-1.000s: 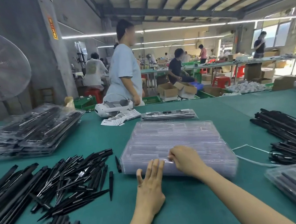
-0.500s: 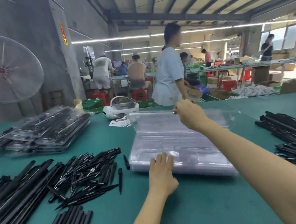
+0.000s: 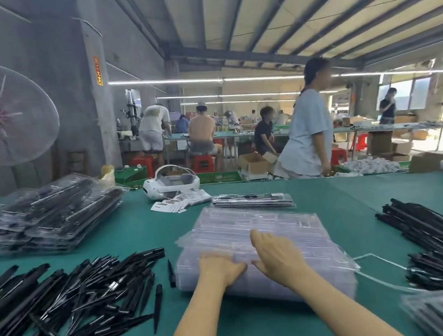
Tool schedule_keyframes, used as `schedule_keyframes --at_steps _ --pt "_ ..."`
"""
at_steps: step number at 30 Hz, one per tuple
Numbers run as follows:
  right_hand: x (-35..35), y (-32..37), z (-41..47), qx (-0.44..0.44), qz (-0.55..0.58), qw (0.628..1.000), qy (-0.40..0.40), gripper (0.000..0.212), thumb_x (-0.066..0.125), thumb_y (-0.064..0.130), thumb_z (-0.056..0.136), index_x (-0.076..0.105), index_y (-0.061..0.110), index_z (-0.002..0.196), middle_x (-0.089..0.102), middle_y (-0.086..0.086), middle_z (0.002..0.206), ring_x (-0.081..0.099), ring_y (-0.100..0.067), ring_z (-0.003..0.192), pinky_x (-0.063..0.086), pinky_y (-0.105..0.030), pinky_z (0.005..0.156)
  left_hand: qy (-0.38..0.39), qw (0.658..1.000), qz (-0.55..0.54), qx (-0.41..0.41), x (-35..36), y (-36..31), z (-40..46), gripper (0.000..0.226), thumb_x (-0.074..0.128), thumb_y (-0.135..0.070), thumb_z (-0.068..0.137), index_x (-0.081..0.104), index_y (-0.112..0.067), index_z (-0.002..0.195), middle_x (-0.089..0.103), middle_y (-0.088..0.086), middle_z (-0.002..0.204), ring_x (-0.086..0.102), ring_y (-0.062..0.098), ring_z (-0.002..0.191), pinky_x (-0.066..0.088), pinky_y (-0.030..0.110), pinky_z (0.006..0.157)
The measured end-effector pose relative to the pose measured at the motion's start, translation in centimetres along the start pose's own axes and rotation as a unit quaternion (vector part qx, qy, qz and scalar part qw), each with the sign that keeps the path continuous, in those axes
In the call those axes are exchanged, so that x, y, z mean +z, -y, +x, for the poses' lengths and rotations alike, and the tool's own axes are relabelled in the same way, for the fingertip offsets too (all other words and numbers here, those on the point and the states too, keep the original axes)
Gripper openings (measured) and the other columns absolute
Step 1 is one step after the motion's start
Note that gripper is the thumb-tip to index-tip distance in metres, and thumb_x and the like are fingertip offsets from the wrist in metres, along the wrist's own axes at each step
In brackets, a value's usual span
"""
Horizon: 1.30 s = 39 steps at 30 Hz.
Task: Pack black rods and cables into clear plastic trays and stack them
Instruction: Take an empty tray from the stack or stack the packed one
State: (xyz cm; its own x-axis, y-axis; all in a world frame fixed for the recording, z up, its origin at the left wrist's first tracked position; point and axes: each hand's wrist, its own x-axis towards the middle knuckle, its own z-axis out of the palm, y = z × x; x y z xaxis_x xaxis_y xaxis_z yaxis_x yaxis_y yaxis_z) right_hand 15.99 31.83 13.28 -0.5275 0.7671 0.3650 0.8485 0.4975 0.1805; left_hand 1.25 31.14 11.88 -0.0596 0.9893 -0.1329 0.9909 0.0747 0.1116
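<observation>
Item: stack of empty clear trays (image 3: 262,234), lying directly under both my hands. I am resting my left hand (image 3: 219,268) flat on the near edge, fingers spread, gripping nothing; my right hand (image 3: 275,257) is lying open, palm down, just beside it. Loose black rods (image 3: 86,289) are lying left of the left hand; a second rod pile (image 3: 433,239) right of the right hand. Packed trays (image 3: 49,214) are sitting far left.

Risk: I judge the slick nested trays may slide apart, or several lift together.

Surface: green table (image 3: 258,332). Room: busy workshop, standing fan (image 3: 1,113).
</observation>
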Motion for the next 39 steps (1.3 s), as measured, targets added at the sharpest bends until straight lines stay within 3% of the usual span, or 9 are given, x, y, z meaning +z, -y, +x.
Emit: schedule_keyframes --at_steps 5,9,15,21,27,29,33,35,39 --pt "0.1 0.0 1.5 -0.019 -0.064 0.995 -0.078 0.04 0.079 0.037 0.073 0.061 0.018 0.105 0.066 0.002 0.081 0.064 -0.018 0.071 0.042 -0.026 0.048 -0.023 0.999 0.017 0.029 0.9 1.4 1.9 0.063 0.024 -0.064 0.092 0.018 -0.038 0.149 0.015 -0.001 0.159 0.009 0.02 0.147 -0.001 0.054 0.114" --pt "-0.8 -2.5 3.4 0.011 0.023 0.992 -0.127 0.033 0.052 0.046 0.092 0.049 0.027 0.119 0.069 0.0 0.092 0.065 -0.026 0.084 0.036 -0.03 0.055 -0.06 0.997 0.01 0.044 2.3 1.8 2.2 0.064 0.023 -0.066 0.091 0.011 -0.044 0.149 0.004 -0.003 0.161 -0.001 0.02 0.148 -0.009 0.063 0.111" --pt "-6.0 -7.1 6.7 0.099 0.032 0.976 -0.192 0.023 0.049 0.037 0.096 0.049 0.016 0.107 0.055 -0.003 0.07 0.05 -0.023 0.058 0.036 -0.027 0.054 -0.046 0.998 0.013 0.049 1.8 1.8 1.8 0.06 0.025 -0.063 0.093 0.019 -0.041 0.149 0.012 -0.002 0.16 0.01 0.02 0.147 -0.005 0.065 0.11" --pt "-17.3 -17.7 6.0 0.319 0.163 0.814 -0.456 0.029 0.053 0.04 0.091 0.05 0.016 0.105 0.064 -0.016 0.095 0.059 -0.035 0.095 0.037 -0.036 0.074 -0.05 0.997 0.022 0.047 1.8 1.9 2.1 0.059 0.022 -0.062 0.094 0.018 -0.041 0.149 0.015 -0.003 0.159 0.014 0.017 0.146 -0.002 0.066 0.11" --pt "-17.0 -11.2 1.8 0.081 0.112 0.922 -0.362 0.026 0.056 0.035 0.094 0.055 0.01 0.101 0.061 -0.003 0.08 0.051 -0.015 0.063 0.033 -0.019 0.049 -0.042 0.989 -0.124 0.068 1.1 2.1 1.6 0.062 0.041 -0.055 0.094 0.02 -0.036 0.15 0.014 0.001 0.159 0.016 0.014 0.144 0.004 0.052 0.114" --pt "-14.5 -8.0 -0.4 0.0 0.119 0.946 -0.303 0.022 0.052 0.032 0.096 0.058 0.011 0.098 0.063 -0.005 0.09 0.057 -0.021 0.073 0.044 -0.027 0.052 -0.104 0.901 -0.402 0.123 -0.3 -0.2 -0.3 0.066 0.06 -0.048 0.085 0.034 -0.028 0.142 0.027 0.005 0.154 0.031 0.012 0.135 0.022 0.039 0.112" --pt "-7.8 -1.5 -4.2 -0.076 0.135 0.987 -0.047 0.027 0.045 0.029 0.098 0.067 0.015 0.104 0.061 -0.006 0.107 0.057 -0.028 0.099 0.042 -0.036 0.072 -0.054 0.601 -0.783 0.148 1.9 -4.8 -6.2 0.074 0.071 -0.062 0.069 0.05 -0.012 0.119 0.073 0.006 0.097 0.07 0.014 0.086 0.055 0.023 0.073" --pt "-4.6 1.1 -5.9 -0.08 0.144 0.985 0.043 0.026 0.048 0.029 0.095 0.068 0.015 0.105 0.063 -0.006 0.109 0.057 -0.027 0.103 0.038 -0.033 0.073 -0.03 0.552 -0.828 0.092 5.6 -5.4 -8.9 0.069 0.046 -0.054 0.082 0.05 0.003 0.12 0.071 0.007 0.084 0.069 0.016 0.074 0.056 0.028 0.065" --pt "-2.2 2.2 -7.7 -0.076 0.269 0.956 0.084 0.021 0.063 0.031 0.089 0.073 0.022 0.104 0.069 -0.001 0.099 0.061 -0.017 0.093 0.036 -0.022 0.07 -0.047 0.554 -0.829 0.06 9.5 -3.6 -10.9 0.07 0.045 -0.053 0.082 0.061 0.008 0.111 0.071 0.02 0.086 0.07 0.024 0.071 0.057 0.035 0.068"
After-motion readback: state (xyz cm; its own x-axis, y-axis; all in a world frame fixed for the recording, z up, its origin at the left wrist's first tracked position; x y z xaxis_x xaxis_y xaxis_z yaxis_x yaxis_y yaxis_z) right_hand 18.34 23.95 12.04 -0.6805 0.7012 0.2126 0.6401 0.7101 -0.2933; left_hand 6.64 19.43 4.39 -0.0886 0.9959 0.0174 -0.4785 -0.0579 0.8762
